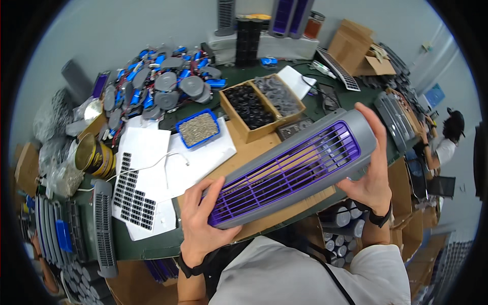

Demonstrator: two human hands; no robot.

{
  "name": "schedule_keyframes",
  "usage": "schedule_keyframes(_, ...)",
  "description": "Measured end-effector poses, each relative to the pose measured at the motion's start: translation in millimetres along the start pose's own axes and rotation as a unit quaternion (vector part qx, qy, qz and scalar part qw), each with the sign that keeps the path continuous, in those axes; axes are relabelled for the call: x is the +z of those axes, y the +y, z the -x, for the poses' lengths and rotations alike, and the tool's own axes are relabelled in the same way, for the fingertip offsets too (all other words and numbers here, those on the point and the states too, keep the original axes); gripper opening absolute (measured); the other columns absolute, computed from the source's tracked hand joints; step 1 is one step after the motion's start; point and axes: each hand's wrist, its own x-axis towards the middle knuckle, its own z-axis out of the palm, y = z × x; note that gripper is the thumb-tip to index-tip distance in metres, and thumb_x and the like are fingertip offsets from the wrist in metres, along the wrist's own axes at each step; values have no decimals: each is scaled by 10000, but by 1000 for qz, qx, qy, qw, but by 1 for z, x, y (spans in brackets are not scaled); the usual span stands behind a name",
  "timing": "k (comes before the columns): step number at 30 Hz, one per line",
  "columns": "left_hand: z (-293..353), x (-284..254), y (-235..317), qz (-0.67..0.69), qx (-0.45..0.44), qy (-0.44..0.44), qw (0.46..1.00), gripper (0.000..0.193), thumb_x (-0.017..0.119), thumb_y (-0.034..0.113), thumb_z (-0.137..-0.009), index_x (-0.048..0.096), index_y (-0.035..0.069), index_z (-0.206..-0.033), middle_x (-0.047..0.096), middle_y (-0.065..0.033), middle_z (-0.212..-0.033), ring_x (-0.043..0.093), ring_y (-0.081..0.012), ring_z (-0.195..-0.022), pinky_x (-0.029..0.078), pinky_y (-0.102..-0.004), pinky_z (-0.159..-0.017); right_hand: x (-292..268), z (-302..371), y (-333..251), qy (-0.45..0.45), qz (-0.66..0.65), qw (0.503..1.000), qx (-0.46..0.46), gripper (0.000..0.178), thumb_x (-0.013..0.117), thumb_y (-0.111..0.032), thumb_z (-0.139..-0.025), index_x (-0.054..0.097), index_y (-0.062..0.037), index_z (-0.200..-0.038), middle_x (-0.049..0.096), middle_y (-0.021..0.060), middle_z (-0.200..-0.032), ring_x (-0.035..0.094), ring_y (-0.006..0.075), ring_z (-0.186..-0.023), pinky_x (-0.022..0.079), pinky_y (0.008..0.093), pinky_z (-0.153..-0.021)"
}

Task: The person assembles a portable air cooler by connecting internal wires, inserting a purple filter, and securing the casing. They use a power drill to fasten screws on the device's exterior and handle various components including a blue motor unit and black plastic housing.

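Observation:
A long grey plastic housing with a purple slotted grille (290, 173) is held up between my two hands, tilted with its right end farther away. My left hand (201, 216) grips the near left end, thumb and fingers on its edges. At the other end my right hand (371, 170) wraps around the grey rim. Through the slots I see the brown cardboard sheet (254, 231) beneath. Behind the housing stands a divided cardboard box (247, 133) of small black parts and translucent grey parts. A blue tray (198, 128) of small metal pieces sits left of that box.
A pile of grey round parts with blue cylinders and wires (165, 81) covers the back left. White papers (147, 152), a sheet of black stickers (134, 190), a tin (95, 156) and a grey slotted panel (104, 229) lie left. Another person (447, 134) works at far right.

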Motion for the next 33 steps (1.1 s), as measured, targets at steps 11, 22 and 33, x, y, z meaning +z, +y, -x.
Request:
schedule_keyframes(11, 4, 9, 3, -58, 55, 42, 996, 969, 802, 97, -499, 423, -72, -1375, 616, -186, -1048, 577, -352, -950, 456, -431, -871, -20, 15, 0, -83, 72, 994, -8, 692, 813, -97, -596, 548, -18, -1230, 574, 163, -1235, 559, 356, -1167, 453, 449, -977)
schedule_keyframes(22, 7, 8, 2, -54, 74, 61, 994, 967, 873, 155, -531, 431, -76, -1360, 643, -178, -1050, 588, -351, -951, 466, -432, -867, -1, 10, 6, -114, 39, 993, -15, 583, 799, -93, -566, 565, -9, -1094, 584, 157, -1109, 580, 364, -1036, 465, 446, -908)
schedule_keyframes(33, 10, 9, -8, -12, 53, 60, 997, 1377, 888, 112, -589, -122, -15, -1516, 629, -180, -1098, 625, -300, -927, 503, -392, -817, 7, 4, 5, -127, 15, 992, -5, 578, 777, -56, -545, 566, 7, -1080, 565, 165, -1099, 565, 374, -1009, 467, 430, -883)
